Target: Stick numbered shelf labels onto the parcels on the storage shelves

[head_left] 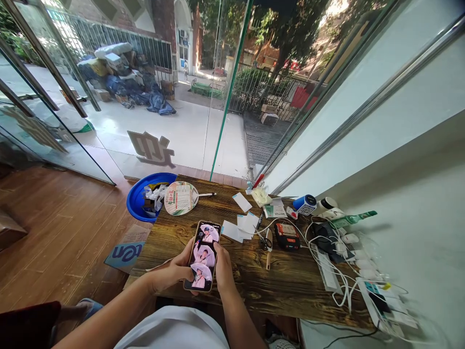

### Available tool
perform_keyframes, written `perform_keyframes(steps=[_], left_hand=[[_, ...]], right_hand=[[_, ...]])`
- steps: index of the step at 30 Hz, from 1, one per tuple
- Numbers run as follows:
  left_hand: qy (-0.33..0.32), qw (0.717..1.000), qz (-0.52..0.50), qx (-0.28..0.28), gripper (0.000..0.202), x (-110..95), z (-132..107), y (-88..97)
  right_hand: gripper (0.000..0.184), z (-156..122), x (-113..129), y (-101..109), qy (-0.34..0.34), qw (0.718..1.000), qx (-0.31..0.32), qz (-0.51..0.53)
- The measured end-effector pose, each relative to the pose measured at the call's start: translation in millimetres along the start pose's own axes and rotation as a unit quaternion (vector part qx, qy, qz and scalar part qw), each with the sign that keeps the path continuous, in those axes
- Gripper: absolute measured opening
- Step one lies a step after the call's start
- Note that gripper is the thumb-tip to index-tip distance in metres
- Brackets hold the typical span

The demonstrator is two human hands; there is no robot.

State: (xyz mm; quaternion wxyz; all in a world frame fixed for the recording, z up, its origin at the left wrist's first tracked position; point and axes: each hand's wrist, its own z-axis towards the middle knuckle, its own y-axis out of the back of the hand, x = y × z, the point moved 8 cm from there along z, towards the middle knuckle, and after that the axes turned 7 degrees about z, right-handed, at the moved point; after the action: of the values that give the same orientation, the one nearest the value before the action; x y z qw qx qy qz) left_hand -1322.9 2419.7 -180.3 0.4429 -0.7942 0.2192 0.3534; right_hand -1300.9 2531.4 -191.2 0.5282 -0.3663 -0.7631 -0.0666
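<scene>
A smartphone [202, 259] in a tan-edged case is held upright above the near edge of the wooden table [250, 286]. Its lit screen shows several pictures of a person with a pale parasol. My left hand [178, 266] grips the phone's left side, its thumb over the lower screen. Around the right edge is my right hand [223, 264], with the thumb near the upper right of the screen. The fingers behind the phone are mostly hidden. White cards [241, 228] lie just beyond it, and a round hand fan [181, 198] rests at the table's far left corner.
A blue bin [136, 198] with plastic bags stands left of the table. To the right are a peeler-like tool [269, 249], a black-and-orange device [286, 236], a green bottle [354, 219] and tangled white cables [341, 276]. Glass panels and a wall border the table.
</scene>
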Motion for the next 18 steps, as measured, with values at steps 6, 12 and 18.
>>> perform_keyframes(steps=[6, 12, 18], left_hand=[[0.007, 1.0, -0.009, 0.005, 0.125, 5.5, 2.4, 2.8], [-0.021, 0.999, 0.02, 0.017, 0.13, -0.8, -3.1, -3.1], [-0.003, 0.999, 0.035, 0.012, 0.129, 0.8, -6.4, -3.0]], right_hand=[[0.037, -1.9, 3.0, -5.7, -0.017, 1.0, 0.011, 0.022], [0.032, -6.9, 6.1, -3.7, -0.028, 0.998, -0.024, 0.059], [0.031, -3.5, -2.4, 5.0, -0.035, 0.997, -0.052, 0.049]])
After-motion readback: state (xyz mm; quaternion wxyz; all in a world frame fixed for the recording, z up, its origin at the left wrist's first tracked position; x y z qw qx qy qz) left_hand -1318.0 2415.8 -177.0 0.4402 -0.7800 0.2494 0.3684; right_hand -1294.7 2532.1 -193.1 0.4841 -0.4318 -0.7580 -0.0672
